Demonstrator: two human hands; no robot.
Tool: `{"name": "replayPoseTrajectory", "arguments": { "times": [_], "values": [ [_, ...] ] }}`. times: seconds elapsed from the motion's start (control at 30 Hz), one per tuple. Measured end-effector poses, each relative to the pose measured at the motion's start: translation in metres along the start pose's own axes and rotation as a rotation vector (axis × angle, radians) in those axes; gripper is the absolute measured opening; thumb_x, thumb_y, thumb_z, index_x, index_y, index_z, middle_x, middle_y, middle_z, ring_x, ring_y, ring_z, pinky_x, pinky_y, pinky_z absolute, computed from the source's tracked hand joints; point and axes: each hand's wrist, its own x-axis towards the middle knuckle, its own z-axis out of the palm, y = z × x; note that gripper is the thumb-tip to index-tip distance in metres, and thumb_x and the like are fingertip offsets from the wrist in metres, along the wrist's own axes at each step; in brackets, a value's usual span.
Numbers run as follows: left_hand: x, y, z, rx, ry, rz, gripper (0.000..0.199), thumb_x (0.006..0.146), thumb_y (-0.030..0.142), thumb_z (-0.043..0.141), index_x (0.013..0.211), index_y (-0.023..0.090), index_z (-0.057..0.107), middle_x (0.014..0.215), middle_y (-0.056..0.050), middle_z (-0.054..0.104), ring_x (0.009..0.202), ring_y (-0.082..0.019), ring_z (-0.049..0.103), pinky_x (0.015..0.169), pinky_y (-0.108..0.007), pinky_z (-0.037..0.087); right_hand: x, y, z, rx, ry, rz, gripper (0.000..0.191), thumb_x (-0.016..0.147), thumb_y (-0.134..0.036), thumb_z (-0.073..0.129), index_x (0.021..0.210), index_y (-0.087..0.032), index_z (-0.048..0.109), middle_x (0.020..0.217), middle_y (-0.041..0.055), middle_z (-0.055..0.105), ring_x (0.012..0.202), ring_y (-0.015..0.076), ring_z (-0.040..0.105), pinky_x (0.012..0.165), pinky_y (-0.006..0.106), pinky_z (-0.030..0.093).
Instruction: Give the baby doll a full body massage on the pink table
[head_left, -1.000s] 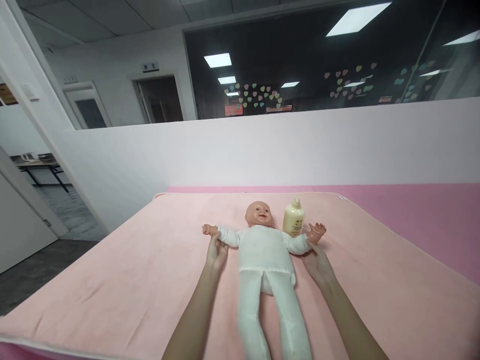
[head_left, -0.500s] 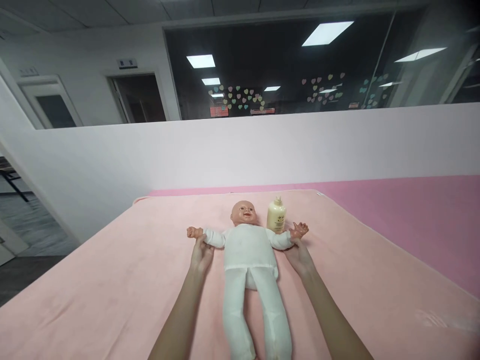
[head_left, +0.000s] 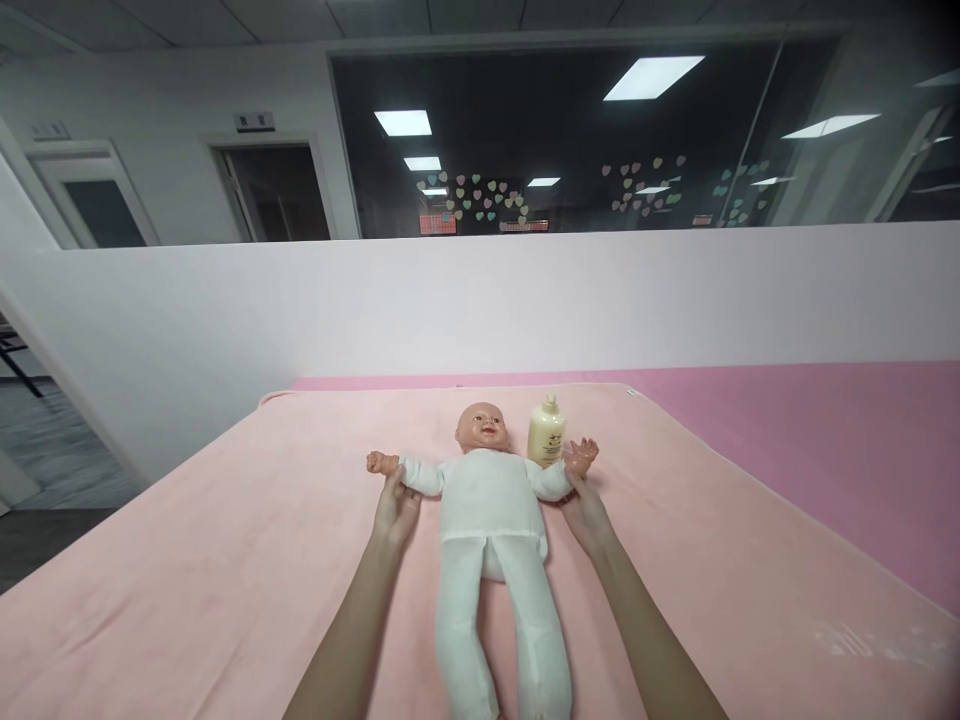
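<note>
A baby doll (head_left: 491, 500) with a white cloth body lies face up on a pink towel (head_left: 247, 540), its arms spread out to both sides. My left hand (head_left: 397, 508) grips the doll's arm on the left, close to its wrist. On the other side my right hand (head_left: 585, 508) is closed round the doll's other arm near the wrist. Just behind that arm stands a pale yellow pump bottle (head_left: 547, 432), upright beside the doll's head. My fingers are partly hidden under the doll's sleeves.
The towel covers a pink surface (head_left: 825, 450) that shows at the right and back. A low white wall (head_left: 480, 305) rises behind it. Beyond are a dark window (head_left: 570, 130) with heart stickers and a doorway (head_left: 277, 195). Grey floor (head_left: 60, 430) shows at the left.
The whole view has shifted slightly, with doll, bottle and hands a little further left in the picture. The doll's arm in my right hand has moved slightly inward. Both grips stay.
</note>
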Motion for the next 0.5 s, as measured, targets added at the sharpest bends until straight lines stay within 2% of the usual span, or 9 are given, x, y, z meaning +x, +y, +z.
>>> {"name": "replayPoseTrajectory", "arguments": {
  "times": [0.1,0.23,0.4,0.5],
  "values": [
    [0.0,-0.001,-0.002,-0.001,-0.013,-0.003,0.013,0.085,0.017,0.051,0.095,0.016,0.06,0.091,-0.005,0.063,0.082,-0.013,0.061,0.076,-0.025,0.05,0.001,0.002,0.006,-0.069,0.05,-0.036,0.063,0.061,-0.035,0.075,0.119,-0.037,0.054,0.137,-0.0035,0.044,0.126,0.0217,0.04,0.102,0.038,0.037],
    [-0.001,-0.002,-0.005,-0.017,-0.036,0.017,0.014,0.085,0.017,0.052,0.097,0.016,0.06,0.094,-0.006,0.063,0.083,-0.013,0.061,0.075,-0.025,0.05,0.007,0.007,0.007,-0.119,0.105,-0.084,0.068,0.059,-0.037,0.076,0.122,-0.039,0.051,0.133,-0.005,0.048,0.126,0.0222,0.041,0.101,0.037,0.039],
    [-0.005,-0.004,-0.006,-0.026,-0.036,0.023,0.016,0.084,0.017,0.054,0.099,0.017,0.06,0.095,-0.005,0.063,0.085,-0.013,0.061,0.077,-0.025,0.05,0.006,0.01,0.002,-0.137,0.083,0.017,0.075,0.06,-0.045,0.076,0.128,-0.035,0.046,0.135,-0.0003,0.046,0.125,0.023,0.042,0.102,0.039,0.038],
    [-0.006,-0.005,-0.007,-0.017,-0.055,0.035,0.019,0.084,0.018,0.054,0.102,0.018,0.059,0.094,-0.004,0.064,0.085,-0.013,0.061,0.077,-0.024,0.05,0.003,0.011,0.001,-0.154,0.114,0.029,0.077,0.063,-0.049,0.073,0.131,-0.035,0.04,0.141,-0.0015,0.04,0.128,0.0207,0.039,0.104,0.037,0.035]
  ]
}}
